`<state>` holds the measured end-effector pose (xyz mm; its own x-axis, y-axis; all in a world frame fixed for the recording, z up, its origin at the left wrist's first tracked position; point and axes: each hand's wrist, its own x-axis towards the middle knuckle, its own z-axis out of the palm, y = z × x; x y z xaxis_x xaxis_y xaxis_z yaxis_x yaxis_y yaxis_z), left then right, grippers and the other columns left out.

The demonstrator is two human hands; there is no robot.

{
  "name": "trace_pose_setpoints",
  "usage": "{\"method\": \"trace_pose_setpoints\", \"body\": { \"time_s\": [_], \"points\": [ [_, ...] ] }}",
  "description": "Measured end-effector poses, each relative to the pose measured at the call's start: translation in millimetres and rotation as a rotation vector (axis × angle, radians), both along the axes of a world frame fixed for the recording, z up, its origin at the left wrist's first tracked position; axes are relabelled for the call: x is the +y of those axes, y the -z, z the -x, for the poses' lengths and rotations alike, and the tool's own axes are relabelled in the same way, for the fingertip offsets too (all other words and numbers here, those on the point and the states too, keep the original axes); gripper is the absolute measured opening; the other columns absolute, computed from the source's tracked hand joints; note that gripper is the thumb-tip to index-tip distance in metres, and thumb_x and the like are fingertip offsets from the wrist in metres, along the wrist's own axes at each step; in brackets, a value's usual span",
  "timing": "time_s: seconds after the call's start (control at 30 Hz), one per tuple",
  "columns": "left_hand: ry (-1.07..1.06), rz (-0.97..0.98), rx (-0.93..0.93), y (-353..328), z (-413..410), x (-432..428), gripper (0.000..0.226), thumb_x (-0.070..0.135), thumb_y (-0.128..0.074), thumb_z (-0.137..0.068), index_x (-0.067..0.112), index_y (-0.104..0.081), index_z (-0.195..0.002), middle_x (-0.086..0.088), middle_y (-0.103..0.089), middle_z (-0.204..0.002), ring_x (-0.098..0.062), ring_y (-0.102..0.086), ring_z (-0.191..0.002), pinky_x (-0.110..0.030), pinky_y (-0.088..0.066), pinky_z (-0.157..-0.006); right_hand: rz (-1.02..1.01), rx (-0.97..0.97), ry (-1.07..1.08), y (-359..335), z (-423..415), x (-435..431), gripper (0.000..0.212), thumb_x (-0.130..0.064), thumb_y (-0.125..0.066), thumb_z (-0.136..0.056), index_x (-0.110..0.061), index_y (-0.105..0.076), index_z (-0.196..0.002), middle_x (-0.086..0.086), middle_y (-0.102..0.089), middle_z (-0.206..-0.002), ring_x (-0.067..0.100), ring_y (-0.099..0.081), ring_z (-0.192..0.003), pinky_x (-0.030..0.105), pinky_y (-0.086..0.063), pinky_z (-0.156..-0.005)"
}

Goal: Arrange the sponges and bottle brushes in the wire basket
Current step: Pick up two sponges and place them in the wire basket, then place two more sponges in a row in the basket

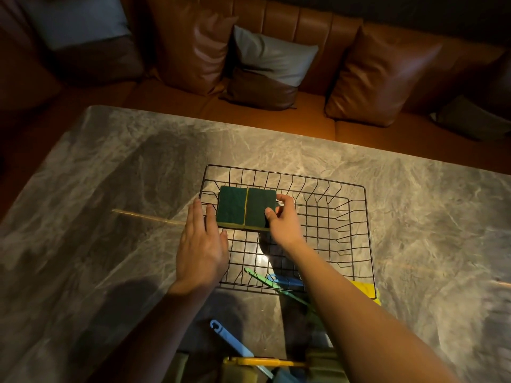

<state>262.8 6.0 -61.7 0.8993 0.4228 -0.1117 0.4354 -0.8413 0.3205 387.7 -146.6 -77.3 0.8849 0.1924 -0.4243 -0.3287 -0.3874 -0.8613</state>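
Observation:
A black wire basket (pixel 356 189) sits on the marble table. Two green-topped yellow sponges lie side by side in its far left corner: the left sponge (pixel 231 205) and the right sponge (pixel 258 207). My right hand (pixel 282 217) pinches the right sponge's right edge. My left hand (pixel 201 244) rests flat on the basket's left rim, fingers touching the left sponge. A green-handled brush (pixel 265 281) and a blue-handled brush (pixel 284 280) lie at the basket's near edge. Another blue brush handle (pixel 232 340) and a yellow one (pixel 265 362) lie close to me.
A yellow sponge (pixel 366 290) peeks out beside the basket's near right corner, partly hidden by my right arm. More sponges (pixel 240 373) lie dim at the bottom edge. A leather sofa with cushions (pixel 271 67) runs behind the table's far edge.

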Motion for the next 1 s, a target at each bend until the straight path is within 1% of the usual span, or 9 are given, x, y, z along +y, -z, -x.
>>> {"method": "trace_pose_setpoints", "body": {
  "time_s": [0.13, 0.27, 0.33, 0.4, 0.5, 0.6, 0.73, 0.9, 1.0],
  "points": [
    [-0.004, 0.034, 0.005, -4.2, -3.0, -0.2, 0.068, 0.035, -0.045, -0.101, 0.010, -0.018, -0.159, -0.013, -0.004, -0.170, -0.028, -0.005, -0.156, -0.044, -0.022, -0.121, 0.045, -0.013, -0.005, -3.1, 3.3, -3.2, 0.048, -0.009, -0.057, -0.101, -0.006, -0.038, -0.145, -0.006, -0.055, -0.089, -0.004, -0.061, -0.071, 0.007, -0.048, -0.060],
    [0.005, 0.124, -0.053, -18.0, 8.0, 5.9, 0.068, 0.039, -0.045, -0.101, 0.012, -0.019, -0.159, -0.013, -0.010, -0.169, -0.028, -0.009, -0.155, -0.046, -0.018, -0.123, 0.139, -0.094, -0.002, -17.5, 19.6, -17.6, 0.047, -0.020, -0.059, -0.101, -0.008, -0.043, -0.144, 0.012, -0.055, -0.116, 0.014, -0.057, -0.089, 0.035, -0.054, -0.090],
    [0.026, 0.185, -0.107, -26.6, 24.9, 14.0, 0.067, 0.041, -0.044, -0.103, 0.013, -0.020, -0.159, -0.012, -0.017, -0.168, -0.026, -0.014, -0.155, -0.046, -0.019, -0.124, 0.154, -0.152, 0.004, -27.7, 37.5, -28.0, 0.041, -0.023, -0.059, -0.101, -0.011, -0.047, -0.139, 0.013, -0.056, -0.118, 0.020, -0.062, -0.094, 0.039, -0.055, -0.090],
    [0.034, 0.251, -0.151, -33.2, 48.0, 23.0, 0.063, 0.040, -0.045, -0.103, 0.016, -0.025, -0.157, -0.010, -0.026, -0.165, -0.025, -0.023, -0.152, -0.047, -0.025, -0.122, 0.152, -0.201, -0.025, -40.1, 65.5, -39.4, 0.036, -0.027, -0.059, -0.101, -0.016, -0.052, -0.135, 0.007, -0.060, -0.109, 0.019, -0.064, -0.094, 0.033, -0.057, -0.082],
    [0.006, 0.304, -0.203, -36.5, 92.0, 34.2, 0.058, 0.037, -0.048, -0.101, 0.010, -0.035, -0.152, -0.014, -0.038, -0.158, -0.028, -0.034, -0.146, -0.047, -0.032, -0.119, 0.200, -0.305, -0.110, -56.7, 124.2, -56.0, 0.026, -0.031, -0.062, -0.099, -0.026, -0.058, -0.124, -0.011, -0.061, -0.097, 0.002, -0.060, -0.090, 0.013, -0.048, -0.073],
    [0.004, 0.320, -0.191, -30.6, 144.1, 40.6, 0.054, 0.037, -0.047, -0.101, 0.005, -0.045, -0.144, -0.018, -0.052, -0.144, -0.034, -0.048, -0.134, -0.048, -0.041, -0.111, 0.155, -0.272, -0.208, -64.9, 193.1, -66.6, 0.022, -0.033, -0.063, -0.096, -0.025, -0.061, -0.116, -0.008, -0.063, -0.091, 0.005, -0.064, -0.086, 0.019, -0.052, -0.070],
    [0.086, 0.342, 0.008, -10.4, 207.0, 44.1, 0.049, 0.027, -0.061, -0.097, 0.006, -0.050, -0.140, -0.017, -0.059, -0.133, -0.034, -0.060, -0.117, -0.032, -0.042, -0.094, 0.267, -0.200, -0.423, -54.4, 261.4, -72.7, 0.029, -0.031, -0.069, -0.094, -0.019, -0.062, -0.119, -0.005, -0.061, -0.104, 0.008, -0.060, -0.095, 0.028, -0.054, -0.083],
    [0.311, 0.293, 0.263, 10.6, 245.3, 46.9, 0.091, 0.069, -0.064, -0.082, 0.013, -0.039, -0.150, -0.008, -0.046, -0.148, -0.031, -0.043, -0.134, -0.043, -0.035, -0.112, 0.632, -0.220, -0.692, -37.6, 297.0, -74.5, 0.066, -0.053, -0.075, -0.082, -0.021, -0.052, -0.135, 0.001, -0.050, -0.123, 0.022, -0.045, -0.117, 0.035, -0.044, -0.100],
    [0.275, 0.296, 0.230, 15.5, 251.9, 42.2, 0.089, 0.072, -0.068, -0.075, 0.017, -0.045, -0.141, -0.009, -0.044, -0.139, -0.029, -0.044, -0.125, -0.042, -0.039, -0.104, 0.740, -0.232, -0.725, -33.8, 304.0, -70.9, 0.077, -0.062, -0.077, -0.075, -0.020, -0.049, -0.134, 0.003, -0.048, -0.128, 0.026, -0.044, -0.121, 0.040, -0.044, -0.101]
  ]
}}
